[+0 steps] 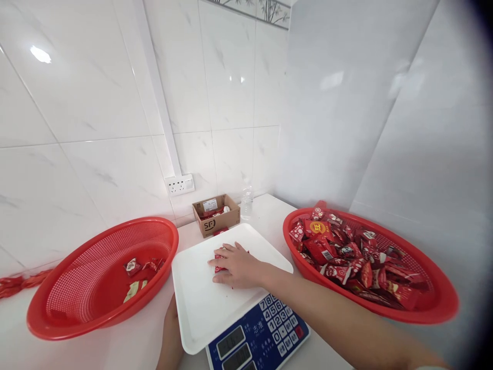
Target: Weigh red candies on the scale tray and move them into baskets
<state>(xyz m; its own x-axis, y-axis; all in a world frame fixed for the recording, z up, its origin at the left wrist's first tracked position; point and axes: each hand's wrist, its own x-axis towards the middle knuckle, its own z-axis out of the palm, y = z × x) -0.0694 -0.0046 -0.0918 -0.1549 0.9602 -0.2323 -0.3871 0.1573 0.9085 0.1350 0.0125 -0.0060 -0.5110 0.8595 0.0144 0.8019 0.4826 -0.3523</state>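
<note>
Scale (265,334), blue-panelled with square white keys and dark displays, stands near on the smooth white counter (269,203), a rectangular white tray (192,308) on top. At the tray's left edge shows the left forearm (171,331); the left hand is hidden, so its state cannot be told. On the tray, the right hand (241,264) lies palm down, fingers loosely spread over a small red wrapped packet (219,268); whether it grips cannot be told. Left sits an oval perforated red plastic basket (77,293) with a few wrapped pieces (133,265); right, a similar red basket (442,303) heaped with glossy red packets (346,254). Far behind stand an open brown cardboard box (219,222) and, right of it, a clear plastic bottle (247,200).
</note>
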